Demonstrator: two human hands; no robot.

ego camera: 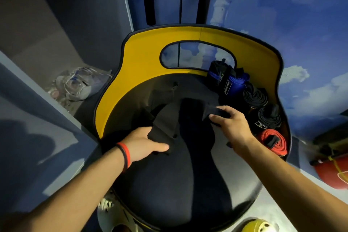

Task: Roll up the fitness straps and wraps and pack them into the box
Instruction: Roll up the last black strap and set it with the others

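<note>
The black wrap [165, 118] lies on the dark seat [169, 184], stretched between both hands, and its long axis runs roughly from 8 o'clock to 2 o'clock. The left hand [145, 143] grips the lower end, with the thumb on top and the other fingers curled under the cloth. The right hand [231, 126] pinches the upper end between thumb and fingers. Both hands are already on it, so I judge the rolling could start from either end. The rolled straps [254, 98] and a red roll [273, 141] sit at 2 to 4 o'clock on the seat, below the yellow backrest [135, 66]. The middle of the wrap is hard to separate from the seat (black on black). I see no box.
</note>
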